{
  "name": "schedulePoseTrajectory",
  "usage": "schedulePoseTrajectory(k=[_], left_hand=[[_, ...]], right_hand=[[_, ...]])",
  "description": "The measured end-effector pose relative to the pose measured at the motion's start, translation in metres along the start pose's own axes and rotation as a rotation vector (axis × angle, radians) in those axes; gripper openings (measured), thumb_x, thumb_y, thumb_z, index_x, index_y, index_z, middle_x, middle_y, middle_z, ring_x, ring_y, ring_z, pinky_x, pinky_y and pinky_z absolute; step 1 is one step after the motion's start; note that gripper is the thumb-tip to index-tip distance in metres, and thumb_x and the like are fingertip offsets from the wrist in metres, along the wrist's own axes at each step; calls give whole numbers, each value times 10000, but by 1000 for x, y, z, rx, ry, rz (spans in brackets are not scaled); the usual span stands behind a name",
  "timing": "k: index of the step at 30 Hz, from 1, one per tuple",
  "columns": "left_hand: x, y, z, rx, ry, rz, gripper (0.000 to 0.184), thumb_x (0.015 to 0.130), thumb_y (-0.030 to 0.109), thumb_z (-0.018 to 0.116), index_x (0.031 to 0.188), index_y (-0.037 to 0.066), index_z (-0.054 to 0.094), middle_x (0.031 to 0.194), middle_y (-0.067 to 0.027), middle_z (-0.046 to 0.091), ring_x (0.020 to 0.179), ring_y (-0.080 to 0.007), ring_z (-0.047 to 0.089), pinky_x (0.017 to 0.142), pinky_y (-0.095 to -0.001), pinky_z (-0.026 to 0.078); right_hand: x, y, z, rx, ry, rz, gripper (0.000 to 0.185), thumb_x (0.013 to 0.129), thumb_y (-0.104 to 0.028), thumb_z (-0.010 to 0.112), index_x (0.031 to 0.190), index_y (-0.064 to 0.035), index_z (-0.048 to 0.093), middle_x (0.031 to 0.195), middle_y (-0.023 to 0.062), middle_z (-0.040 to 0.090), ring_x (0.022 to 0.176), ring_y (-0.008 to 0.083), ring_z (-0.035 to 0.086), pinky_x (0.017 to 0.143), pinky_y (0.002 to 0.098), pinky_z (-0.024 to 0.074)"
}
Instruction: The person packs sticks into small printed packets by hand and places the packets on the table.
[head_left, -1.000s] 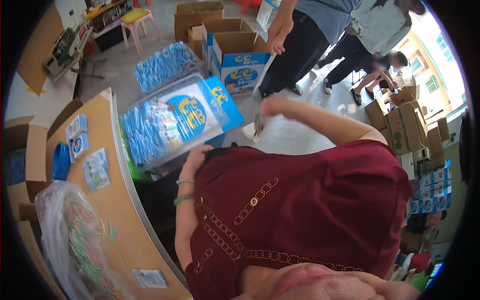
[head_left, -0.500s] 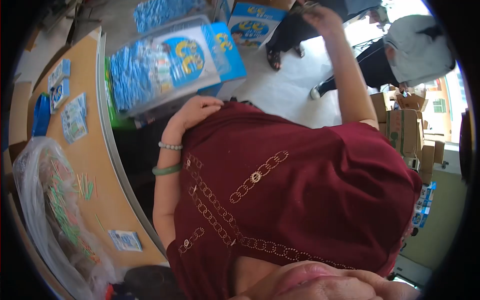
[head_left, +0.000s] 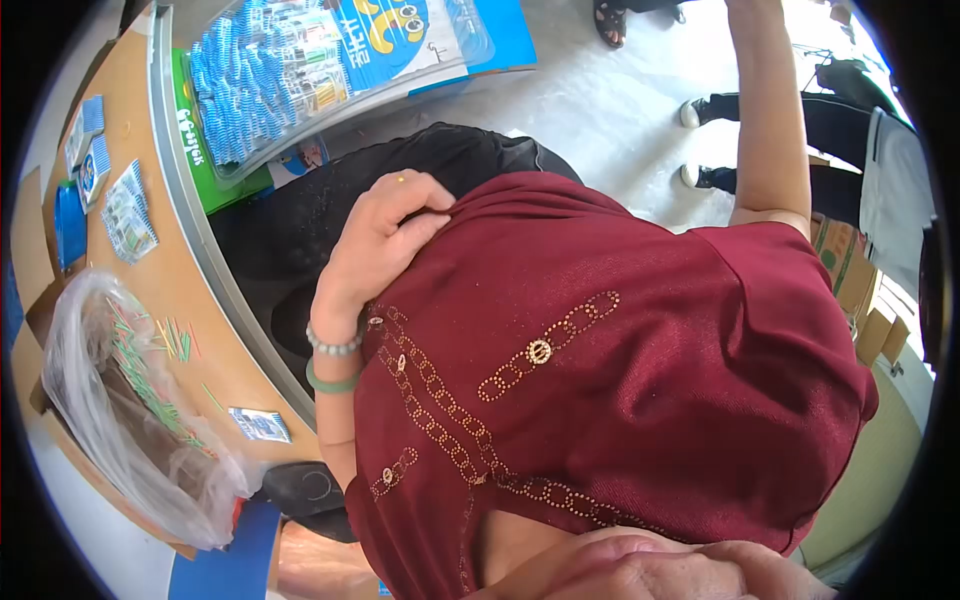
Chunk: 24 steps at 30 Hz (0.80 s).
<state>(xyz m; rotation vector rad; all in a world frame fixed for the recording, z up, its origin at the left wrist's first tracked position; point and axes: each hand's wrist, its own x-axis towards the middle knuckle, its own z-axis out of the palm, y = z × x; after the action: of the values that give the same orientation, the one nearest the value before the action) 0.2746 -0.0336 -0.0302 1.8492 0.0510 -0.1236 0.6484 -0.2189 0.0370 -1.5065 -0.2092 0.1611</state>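
Observation:
My left hand (head_left: 385,230), with a ring, a beaded bracelet and a green bangle, is at the edge of the dark red shirt (head_left: 620,370). Its fingers are bent and meet the thumb on the gathered cloth. Beyond it stands a clear plastic box (head_left: 350,115) of blue-and-white striped packets (head_left: 245,80). My right forearm (head_left: 770,120) reaches up past the top edge, so that my right hand is out of sight. More packets (head_left: 128,212) lie on the wooden table (head_left: 215,310) at the left.
A clear bag (head_left: 90,380) of thin green and red sticks lies on the table, near a single packet (head_left: 259,424), small boxes (head_left: 94,172) and a blue object (head_left: 70,222). Another person's legs (head_left: 820,120) and a sandalled foot (head_left: 610,22) are ahead. Cartons (head_left: 845,265) stand at the right.
The view has tilted down, and my right hand has gone out past the top edge. My left hand's fingers, straighter before, are now bent at the shirt.

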Motion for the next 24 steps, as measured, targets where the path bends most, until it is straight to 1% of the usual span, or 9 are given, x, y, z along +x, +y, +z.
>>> schedulePoseTrajectory(k=[3, 5, 10, 12, 14, 17, 18, 20, 24], left_hand=[[-3, 9, -4, 75, -22, -114, 85, 757, 49, 615, 828, 35, 572, 819, -87, 584, 831, -268, 562, 774, -353, 433], [1, 10, -5, 100, 12, -200, 110, 742, 37, 627, 842, 31, 580, 855, -90, 591, 861, -261, 564, 791, -341, 436], [16, 9, -4, 56, 191, -190, 199, 709, 4, 653, 902, 21, 608, 987, -109, 607, 963, -241, 569, 852, -318, 437], [18, 10, -13, 126, 231, -193, 232, 704, -9, 657, 931, 17, 616, 1046, -115, 598, 999, -237, 563, 875, -316, 432], [15, 13, -26, 204, 287, -188, 266, 700, -22, 660, 961, 14, 624, 1105, -122, 590, 1035, -233, 558, 899, -313, 427], [0, 23, -46, 255, 334, -309, 268, 719, -28, 647, 983, 14, 629, 1147, -117, 580, 1066, -237, 545, 917, -320, 417], [-6, 26, -49, 331, 360, -352, 267, 728, -30, 640, 991, 13, 626, 1153, -115, 579, 1073, -237, 542, 920, -318, 413], [-18, 31, -56, 410, 394, -393, 266, 736, -33, 634, 999, 13, 623, 1158, -114, 578, 1080, -236, 539, 922, -316, 409], [-53, 35, -58, 455, 476, -546, 276, 752, -35, 622, 1024, 14, 616, 1163, -114, 578, 1090, -234, 534, 932, -311, 401]], right_hand=[[-20, 39, 5, -439, -176, 120, 136, 844, -133, 558, 942, -42, 583, 816, 38, 586, 733, 78, 552, 659, 233, 462], [-40, 58, 14, -808, -563, 441, 123, 840, -134, 563, 894, -25, 579, 786, 42, 589, 743, 98, 564, 692, 257, 471], [-64, 226, -37, -954, -949, 383, 214, 784, -170, 530, 851, 13, 618, 775, 106, 642, 665, 194, 617, 595, 317, 507], [-78, 266, -52, -1089, -1006, 607, 94, 757, -135, 530, 756, -119, 623, 678, -1, 594, 579, 120, 554, 497, 272, 443], [-90, 321, -75, -1194, -1155, 614, 217, 791, -216, 524, 793, -21, 621, 705, 79, 640, 619, 197, 615, 527, 327, 489], [-110, 402, -99, -1301, -1558, 593, 213, 822, -226, 530, 823, -43, 639, 718, 71, 653, 637, 201, 631, 531, 336, 498], [-118, 417, -103, -1297, -1562, 591, 213, 822, -226, 530, 823, -43, 639, 718, 71, 653, 637, 201, 631, 531, 336, 498], [-128, 434, -100, -1392, -1489, 951, 234, 861, -239, 508, 850, -54, 649, 743, 76, 663, 664, 203, 647, 533, 351, 505], [-155, 582, -146, -1401, -1878, 679, 251, 883, -240, 482, 876, -58, 655, 773, 78, 675, 689, 206, 653, 555, 362, 519]])
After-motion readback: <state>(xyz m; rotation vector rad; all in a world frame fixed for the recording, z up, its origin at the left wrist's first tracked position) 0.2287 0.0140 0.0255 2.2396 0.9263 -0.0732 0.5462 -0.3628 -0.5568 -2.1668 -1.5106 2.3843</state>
